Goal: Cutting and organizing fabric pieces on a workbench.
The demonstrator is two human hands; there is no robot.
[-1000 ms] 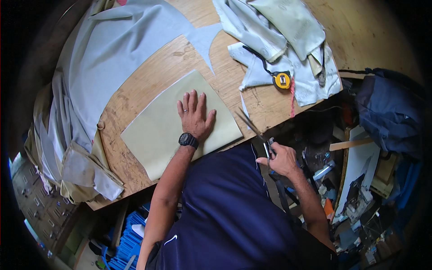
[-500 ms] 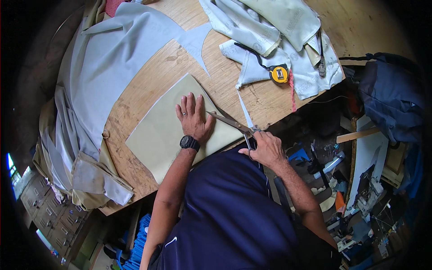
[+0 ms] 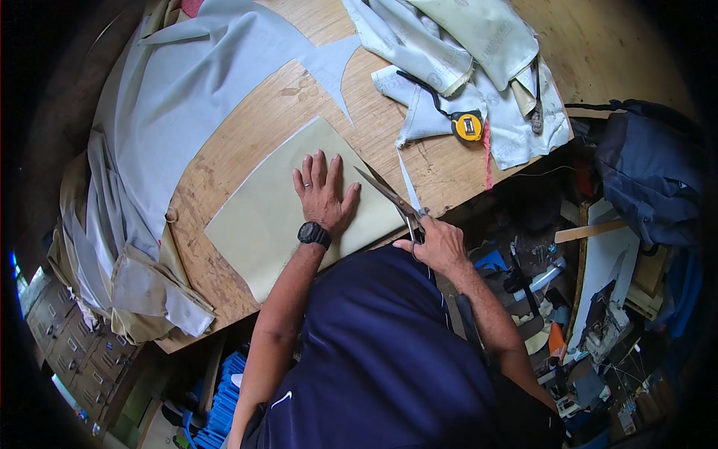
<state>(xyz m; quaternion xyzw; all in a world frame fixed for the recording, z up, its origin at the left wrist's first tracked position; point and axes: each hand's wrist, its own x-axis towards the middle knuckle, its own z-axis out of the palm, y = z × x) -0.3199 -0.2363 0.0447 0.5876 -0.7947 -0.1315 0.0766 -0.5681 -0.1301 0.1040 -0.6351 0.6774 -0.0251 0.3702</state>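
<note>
My left hand (image 3: 327, 193) lies flat with fingers spread on a cream piece of upholstery material (image 3: 258, 206), pressing it to the wooden table (image 3: 224, 161). A black watch (image 3: 314, 234) is on that wrist and a ring on one finger. In my right hand (image 3: 441, 245) is a pair of scissors (image 3: 396, 198), gripped by the handles near the table's front edge. The blades point up and left, over the right side of the cream piece, and stand apart. A narrow pale offcut (image 3: 408, 179) lies just beyond them.
A large pale grey sheet (image 3: 187, 90) covers the table's left side and hangs over its edge. Folded pale material (image 3: 486, 56) lies at the far right with a yellow tape measure (image 3: 468, 127). A dark bag (image 3: 651, 172) and cluttered tools (image 3: 546, 299) are off to the right.
The scissors have turned, their tips now pointing further up and slightly right, blades a little wider apart. My left hand remains flat on the cream piece. The view has shifted slightly.
</note>
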